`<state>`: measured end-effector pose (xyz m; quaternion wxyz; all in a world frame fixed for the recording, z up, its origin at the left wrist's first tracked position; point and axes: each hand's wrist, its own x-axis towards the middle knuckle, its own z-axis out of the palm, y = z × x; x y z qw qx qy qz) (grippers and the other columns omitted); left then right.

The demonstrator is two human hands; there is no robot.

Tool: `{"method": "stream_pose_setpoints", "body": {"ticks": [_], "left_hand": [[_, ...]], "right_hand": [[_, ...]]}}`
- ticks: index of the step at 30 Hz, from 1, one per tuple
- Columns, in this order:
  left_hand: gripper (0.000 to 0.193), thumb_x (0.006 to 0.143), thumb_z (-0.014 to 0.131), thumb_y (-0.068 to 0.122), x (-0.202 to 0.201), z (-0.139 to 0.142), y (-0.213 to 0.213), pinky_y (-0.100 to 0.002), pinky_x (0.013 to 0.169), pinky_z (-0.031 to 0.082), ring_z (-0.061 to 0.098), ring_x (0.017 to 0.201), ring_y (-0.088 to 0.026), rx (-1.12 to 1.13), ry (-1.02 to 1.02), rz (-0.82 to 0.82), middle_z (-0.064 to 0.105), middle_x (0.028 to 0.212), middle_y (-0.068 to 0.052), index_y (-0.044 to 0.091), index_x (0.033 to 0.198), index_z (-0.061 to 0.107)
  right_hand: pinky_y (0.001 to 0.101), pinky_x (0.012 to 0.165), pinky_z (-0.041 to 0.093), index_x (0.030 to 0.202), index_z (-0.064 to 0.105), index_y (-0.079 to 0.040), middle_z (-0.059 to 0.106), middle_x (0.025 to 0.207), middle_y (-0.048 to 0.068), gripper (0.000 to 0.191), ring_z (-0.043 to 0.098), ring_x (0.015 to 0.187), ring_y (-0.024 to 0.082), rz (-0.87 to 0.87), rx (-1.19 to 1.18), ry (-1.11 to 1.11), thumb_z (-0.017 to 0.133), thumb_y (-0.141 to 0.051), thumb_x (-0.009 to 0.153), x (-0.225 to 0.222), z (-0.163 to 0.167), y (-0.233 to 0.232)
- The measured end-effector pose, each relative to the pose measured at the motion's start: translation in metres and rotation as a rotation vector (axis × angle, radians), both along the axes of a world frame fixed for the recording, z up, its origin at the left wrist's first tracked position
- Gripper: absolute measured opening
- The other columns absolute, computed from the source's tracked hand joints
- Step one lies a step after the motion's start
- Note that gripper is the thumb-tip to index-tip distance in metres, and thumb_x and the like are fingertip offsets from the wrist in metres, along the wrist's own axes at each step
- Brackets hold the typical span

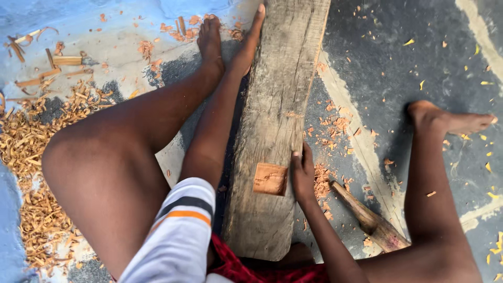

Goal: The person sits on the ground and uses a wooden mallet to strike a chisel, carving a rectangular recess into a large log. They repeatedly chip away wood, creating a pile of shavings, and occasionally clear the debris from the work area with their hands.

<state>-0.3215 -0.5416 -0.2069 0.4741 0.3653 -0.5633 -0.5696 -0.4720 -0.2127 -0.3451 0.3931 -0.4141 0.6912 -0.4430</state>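
1. The floor (419, 52) is dark grey concrete with pale streaks, and small wood chips lie all over it.
2. A heap of curly light brown wood shavings (26, 157) sits on the left side of the floor.
3. A long, thick, grey weathered wooden plank (277, 105) lies on the floor between the person's bare legs.
4. A shallow square hole with fresh orange wood (270, 179) is cut into the plank, near the end closest to the person.
5. The right hand (303, 175) rests on the plank's right edge, just beside the square hole. Its grip is loose, with fingers laid flat on the wood and pinching nothing.
6. A brown round wooden handle (367, 217) lies on the floor, near the right hand.
7. The left hand cannot be seen.
8. One bare foot (251, 36) presses against the plank's left side, far up.
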Motion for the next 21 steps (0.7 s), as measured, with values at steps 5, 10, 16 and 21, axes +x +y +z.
{"method": "stream_pose_setpoints", "body": {"ticks": [5,10,16,21], "left_hand": [[0.08,0.085,0.057,0.052,0.05,0.034,0.025,-0.039,0.115,0.037,0.045,0.131,-0.031,-0.272,-1.037,-0.007,0.047,0.141,-0.019,-0.001,0.144,0.04],[0.048,0.092,0.07,0.034,0.15,0.011,0.048,-0.046,0.099,0.048,0.063,0.112,-0.041,-0.331,-1.13,0.455,0.067,0.116,-0.025,-0.001,0.125,0.066],[0.054,0.091,0.068,0.039,0.187,-0.02,0.037,-0.045,0.104,0.048,0.064,0.122,-0.039,0.167,-1.195,0.076,0.065,0.13,-0.028,0.0,0.128,0.067],[0.051,0.092,0.069,0.034,0.182,-0.014,0.033,-0.045,0.105,0.049,0.063,0.121,-0.04,0.124,-1.228,0.063,0.064,0.13,-0.028,-0.001,0.129,0.064]], "right_hand": [[0.0466,0.11,0.05,0.145,0.065,-0.007,0.074,0.132,0.023,0.054,0.067,0.117,0.034,0.039,0.23,0.08,0.041,-0.044,0.114,-0.068,-0.024,0.012],[0.0505,0.102,0.053,0.142,0.054,-0.014,0.062,0.133,0.019,0.053,0.062,0.12,0.037,0.36,0.518,0.926,0.054,-0.049,0.103,-0.142,0.014,0.033],[0.0438,0.093,0.06,0.132,0.056,-0.018,0.067,0.124,0.013,0.046,0.07,0.109,0.03,0.787,0.726,0.99,0.062,-0.045,0.096,-0.149,0.022,0.05],[0.0456,0.088,0.061,0.12,0.061,-0.017,0.074,0.109,0.013,0.031,0.074,0.098,0.034,0.586,0.535,1.075,0.06,-0.037,0.096,-0.142,0.003,0.062]]}}
